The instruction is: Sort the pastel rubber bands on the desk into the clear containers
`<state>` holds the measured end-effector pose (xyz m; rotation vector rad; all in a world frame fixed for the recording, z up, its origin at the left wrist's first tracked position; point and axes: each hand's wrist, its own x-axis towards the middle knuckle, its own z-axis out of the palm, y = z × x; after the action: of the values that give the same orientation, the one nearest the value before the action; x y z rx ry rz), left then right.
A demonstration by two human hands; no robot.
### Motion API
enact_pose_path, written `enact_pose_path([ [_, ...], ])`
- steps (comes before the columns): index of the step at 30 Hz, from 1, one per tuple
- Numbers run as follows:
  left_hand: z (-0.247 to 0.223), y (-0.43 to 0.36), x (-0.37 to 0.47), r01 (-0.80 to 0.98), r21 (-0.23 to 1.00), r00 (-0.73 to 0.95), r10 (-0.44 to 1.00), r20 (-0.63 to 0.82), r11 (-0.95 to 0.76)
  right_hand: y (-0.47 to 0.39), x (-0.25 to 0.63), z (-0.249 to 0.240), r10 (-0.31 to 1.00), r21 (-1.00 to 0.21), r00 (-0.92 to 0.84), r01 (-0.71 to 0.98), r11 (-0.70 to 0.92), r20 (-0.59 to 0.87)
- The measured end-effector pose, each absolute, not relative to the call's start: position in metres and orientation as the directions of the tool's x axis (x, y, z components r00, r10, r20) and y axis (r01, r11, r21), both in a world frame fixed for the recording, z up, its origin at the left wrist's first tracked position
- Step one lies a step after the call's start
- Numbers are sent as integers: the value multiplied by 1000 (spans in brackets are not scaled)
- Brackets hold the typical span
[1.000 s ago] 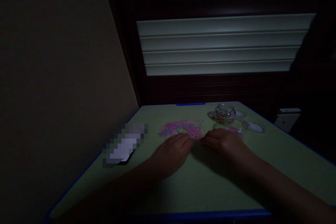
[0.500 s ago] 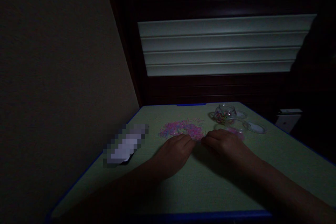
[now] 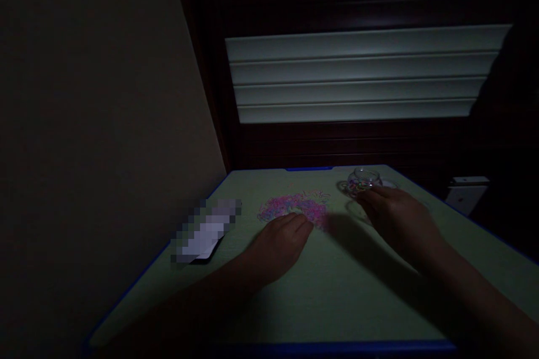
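A loose pile of small, thin rubber bands (image 3: 311, 207), mostly pink with some blue and purple, is spread on the pale green table. My left hand (image 3: 286, 241) rests at the near edge of this pile with its fingers curled together; whatever they hold is hidden. Raised over the right side of the table, my right hand (image 3: 400, 219) has its fingers pinched just in front of a round clear jar (image 3: 367, 173). Multicoloured bands lie inside the jar. Anything in the right fingertips is too dark and small to make out.
Clear round lids or dishes (image 3: 357, 212) lie by the jar, partly behind my right hand. At the table's left edge is a flat, blurred-out device (image 3: 206, 233). The green table (image 3: 320, 297) has a blue rim. A white box (image 3: 465, 196) stands beyond the right edge.
My right hand has lifted from beside the left hand at the pile and moved right and away, to the jar. My left hand has stayed nearly still.
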<state>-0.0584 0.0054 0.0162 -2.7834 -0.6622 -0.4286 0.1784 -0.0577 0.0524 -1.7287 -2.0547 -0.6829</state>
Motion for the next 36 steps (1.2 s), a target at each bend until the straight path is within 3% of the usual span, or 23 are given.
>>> enact_pose_path([
  [6,16,6,-59,485,-189,851,411,327,-854,-61,194,54,836,210,29,963,-171,548],
  [13,18,7,-59,496,-190,844,419,336,-847,-65,196,58,861,229,108,941,-251,497],
  [31,16,15,-63,569,-184,805,497,325,-801,-61,197,55,877,238,75,948,-210,475],
  [36,18,21,-67,619,-155,772,560,300,-770,-60,186,56,842,90,-106,994,69,529],
])
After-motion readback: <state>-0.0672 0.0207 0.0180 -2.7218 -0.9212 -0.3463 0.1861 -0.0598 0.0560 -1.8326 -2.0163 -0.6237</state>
